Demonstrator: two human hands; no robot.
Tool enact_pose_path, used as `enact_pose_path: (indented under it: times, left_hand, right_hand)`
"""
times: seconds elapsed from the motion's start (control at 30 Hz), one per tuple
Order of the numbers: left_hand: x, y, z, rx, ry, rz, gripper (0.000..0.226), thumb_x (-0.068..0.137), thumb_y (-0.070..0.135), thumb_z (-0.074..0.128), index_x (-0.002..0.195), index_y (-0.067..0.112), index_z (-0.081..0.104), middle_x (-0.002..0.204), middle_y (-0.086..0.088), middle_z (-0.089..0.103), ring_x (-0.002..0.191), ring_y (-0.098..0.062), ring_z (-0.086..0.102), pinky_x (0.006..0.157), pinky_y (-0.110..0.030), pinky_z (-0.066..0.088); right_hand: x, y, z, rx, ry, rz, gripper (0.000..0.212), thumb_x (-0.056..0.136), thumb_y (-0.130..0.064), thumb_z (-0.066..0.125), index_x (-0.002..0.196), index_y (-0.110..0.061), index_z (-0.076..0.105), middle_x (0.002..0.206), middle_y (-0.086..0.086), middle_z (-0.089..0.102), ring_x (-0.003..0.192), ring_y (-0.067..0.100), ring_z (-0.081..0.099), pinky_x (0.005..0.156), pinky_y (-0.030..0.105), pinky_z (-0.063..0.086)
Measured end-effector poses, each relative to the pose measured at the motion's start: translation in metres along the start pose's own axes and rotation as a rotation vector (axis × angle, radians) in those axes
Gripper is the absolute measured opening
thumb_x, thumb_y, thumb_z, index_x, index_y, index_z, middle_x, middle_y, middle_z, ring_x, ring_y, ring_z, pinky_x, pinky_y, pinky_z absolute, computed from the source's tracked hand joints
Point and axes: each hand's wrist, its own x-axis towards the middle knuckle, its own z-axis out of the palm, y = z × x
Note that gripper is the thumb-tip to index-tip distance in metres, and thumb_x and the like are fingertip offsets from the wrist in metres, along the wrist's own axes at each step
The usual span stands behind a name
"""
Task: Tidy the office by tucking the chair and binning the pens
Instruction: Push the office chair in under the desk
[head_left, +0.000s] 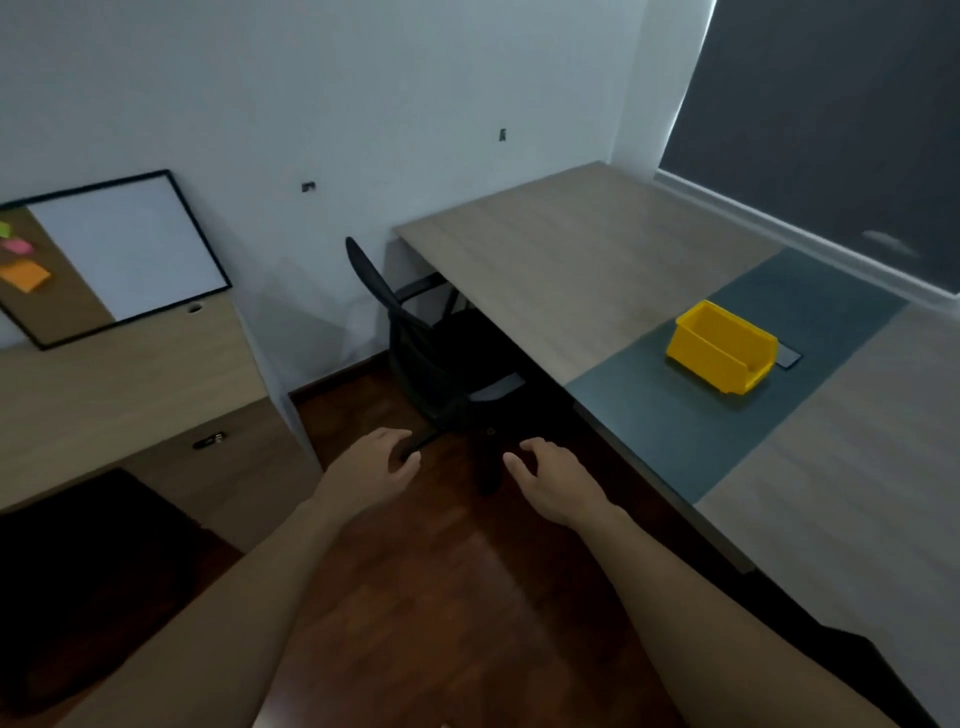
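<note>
A black office chair (415, 343) stands against the long wooden desk (571, 260), its seat partly under the desktop and its backrest toward the wall. A yellow bin (722, 345) sits on the desk's grey-green mat (675, 415). No pens are visible. My left hand (376, 462) and my right hand (556, 478) are stretched out over the floor in front of the chair's base, fingers apart, holding nothing and not touching the chair.
A lower wooden cabinet (119, 395) stands at the left with a framed whiteboard and cork board (119, 254) leaning on it. Dark wood floor (441, 597) lies between cabinet and desk. A dark blind (831, 119) covers the window behind the desk.
</note>
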Motion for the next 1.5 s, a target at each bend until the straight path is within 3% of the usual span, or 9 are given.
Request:
enact_pose_path:
  times: [0.17, 0.63, 0.9, 1.2, 1.33, 1.5]
  left_hand:
    - [0.025, -0.053, -0.029, -0.019, 0.024, -0.024, 0.06, 0.105, 0.06, 0.047, 0.154, 0.025, 0.053, 0.156, 0.004, 0.055, 0.141, -0.015, 0.054, 0.115, -0.036, 0.048]
    - [0.162, -0.156, -0.084, -0.085, 0.073, -0.083, 0.064, 0.102, 0.065, 0.045, 0.15, 0.024, 0.056, 0.153, 0.004, 0.058, 0.138, -0.013, 0.056, 0.117, -0.035, 0.046]
    - [0.275, -0.199, -0.125, -0.033, 0.086, -0.085, 0.057, 0.106, 0.055, 0.049, 0.152, 0.022, 0.055, 0.155, 0.002, 0.058, 0.142, -0.016, 0.054, 0.116, -0.031, 0.041]
    - [0.39, -0.239, -0.129, -0.047, -0.046, 0.05, 0.059, 0.108, 0.056, 0.044, 0.156, 0.024, 0.05, 0.163, 0.004, 0.049, 0.15, -0.014, 0.045, 0.124, -0.034, 0.037]
    - [0.454, -0.262, -0.136, -0.029, -0.101, 0.15, 0.069, 0.103, 0.066, 0.031, 0.156, 0.025, 0.049, 0.165, 0.005, 0.044, 0.153, -0.016, 0.041, 0.126, -0.039, 0.037]
    - [0.522, -0.279, -0.144, 0.051, -0.174, 0.33, 0.054, 0.111, 0.05, 0.04, 0.156, 0.024, 0.052, 0.169, 0.006, 0.041, 0.162, -0.015, 0.026, 0.131, -0.04, 0.027]
  right_hand:
    - [0.048, -0.043, 0.019, 0.004, -0.019, -0.017, 0.073, 0.098, -0.073, 0.038, 0.152, -0.025, 0.045, 0.148, 0.003, 0.055, 0.135, 0.022, 0.052, 0.107, 0.047, 0.051]
    - [0.244, -0.134, 0.035, 0.0, -0.009, -0.106, 0.073, 0.1, -0.071, 0.039, 0.153, -0.02, 0.041, 0.149, 0.006, 0.053, 0.139, 0.026, 0.049, 0.109, 0.05, 0.049]
    - [0.369, -0.176, 0.02, -0.023, 0.024, -0.104, 0.069, 0.101, -0.068, 0.042, 0.15, -0.02, 0.042, 0.144, 0.007, 0.053, 0.132, 0.028, 0.052, 0.105, 0.051, 0.051]
    - [0.447, -0.195, 0.043, 0.0, -0.037, 0.01, 0.069, 0.101, -0.07, 0.038, 0.147, -0.02, 0.046, 0.14, 0.005, 0.056, 0.124, 0.026, 0.057, 0.101, 0.047, 0.053]
    - [0.475, -0.202, 0.06, 0.03, -0.034, 0.115, 0.069, 0.101, -0.071, 0.032, 0.143, -0.019, 0.051, 0.137, 0.005, 0.059, 0.12, 0.025, 0.059, 0.099, 0.045, 0.053]
    - [0.498, -0.219, 0.078, 0.07, -0.008, 0.283, 0.067, 0.103, -0.07, 0.027, 0.129, -0.018, 0.059, 0.12, 0.004, 0.064, 0.104, 0.024, 0.062, 0.093, 0.047, 0.055]
